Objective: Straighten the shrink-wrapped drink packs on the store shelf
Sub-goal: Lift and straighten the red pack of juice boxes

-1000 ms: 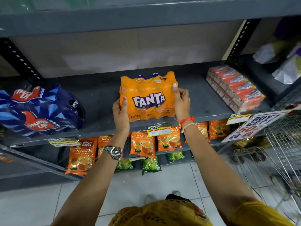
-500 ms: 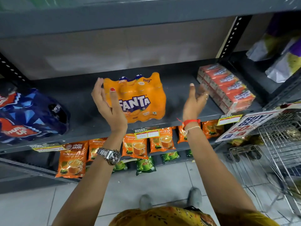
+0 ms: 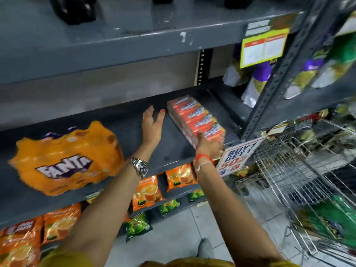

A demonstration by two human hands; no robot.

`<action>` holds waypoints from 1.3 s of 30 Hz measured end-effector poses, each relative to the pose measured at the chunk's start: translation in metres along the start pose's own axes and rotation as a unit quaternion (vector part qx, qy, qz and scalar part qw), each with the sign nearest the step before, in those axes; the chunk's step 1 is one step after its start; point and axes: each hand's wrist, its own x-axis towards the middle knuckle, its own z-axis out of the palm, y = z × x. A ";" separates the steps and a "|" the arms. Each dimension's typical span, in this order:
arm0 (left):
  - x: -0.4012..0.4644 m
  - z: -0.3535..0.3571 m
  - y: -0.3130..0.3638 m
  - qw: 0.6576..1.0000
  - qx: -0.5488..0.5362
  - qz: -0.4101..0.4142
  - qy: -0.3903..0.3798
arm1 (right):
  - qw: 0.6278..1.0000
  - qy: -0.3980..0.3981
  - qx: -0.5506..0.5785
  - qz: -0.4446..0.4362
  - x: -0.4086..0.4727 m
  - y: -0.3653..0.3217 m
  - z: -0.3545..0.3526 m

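An orange shrink-wrapped Fanta pack [image 3: 65, 157] lies tilted at the left of the grey shelf [image 3: 131, 122], with no hand on it. Farther right on the same shelf, a shrink-wrapped pack of red drink cartons [image 3: 194, 116] lies at an angle. My left hand [image 3: 153, 126] hovers open with its fingers apart, just left of the carton pack and apart from it. My right hand [image 3: 208, 144] holds the pack's near end, thumb along its left face. The view is blurred by motion.
A "BUY 1 GET 1" sign [image 3: 238, 157] hangs off the shelf edge by my right wrist. A wire trolley [image 3: 298, 180] stands to the right. Orange and green tea pouches [image 3: 148, 191] fill the lower shelves. A perforated steel upright [image 3: 279, 74] and bagged goods [image 3: 258, 79] stand at the right.
Both hands let go of the Fanta pack and moved right to the red carton pack. The view swung right, so the Fanta pack now sits at the left.
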 end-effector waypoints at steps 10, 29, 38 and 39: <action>0.075 0.043 -0.022 0.984 0.069 -0.159 -0.034 | 0.995 -0.091 -0.030 -0.026 0.118 -0.048 -0.041; -0.059 0.026 -0.060 0.993 0.016 -0.034 0.109 | 0.911 -0.336 -0.033 -0.236 0.152 -0.034 -0.062; -0.107 0.047 -0.053 0.976 -0.057 -0.041 0.206 | 0.947 -0.284 0.092 -0.121 0.139 -0.043 -0.059; -0.116 0.053 -0.049 0.971 -0.069 -0.036 0.227 | 0.944 -0.288 0.113 -0.114 0.141 -0.046 -0.057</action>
